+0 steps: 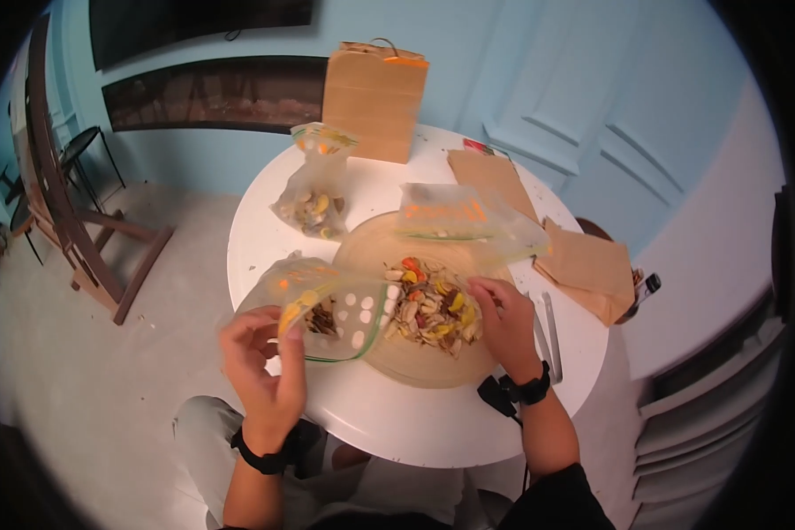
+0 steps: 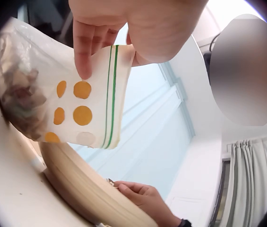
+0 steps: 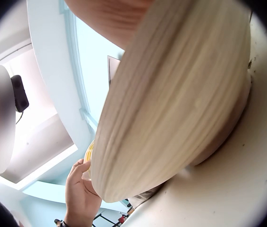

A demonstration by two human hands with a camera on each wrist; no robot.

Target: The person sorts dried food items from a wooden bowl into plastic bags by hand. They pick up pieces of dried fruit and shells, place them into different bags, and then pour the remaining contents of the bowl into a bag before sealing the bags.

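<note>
My left hand (image 1: 265, 367) grips the open mouth of a clear zip bag (image 1: 349, 314) with white dots and a green seal line. Dark dried bits show inside the bag (image 2: 43, 94), which leans over the left rim of a round wooden bowl (image 1: 446, 375). A heap of mixed dried pieces (image 1: 433, 309), tan, yellow, orange and dark red, lies in the bowl. Over the bowl's right side, my right hand (image 1: 508, 322) pinches a small pale piece (image 2: 110, 181) between thumb and fingertips. In the right wrist view the bowl's outer wall (image 3: 171, 109) hides most of that hand.
Behind the bowl lies another zip bag (image 1: 468, 216) with orange writing. A filled zip bag (image 1: 316, 199) stands at the back left, near a tall paper bag (image 1: 375, 102). Folded paper bags (image 1: 583, 269) and metal tongs (image 1: 550, 336) lie on the right of the white table (image 1: 389, 433).
</note>
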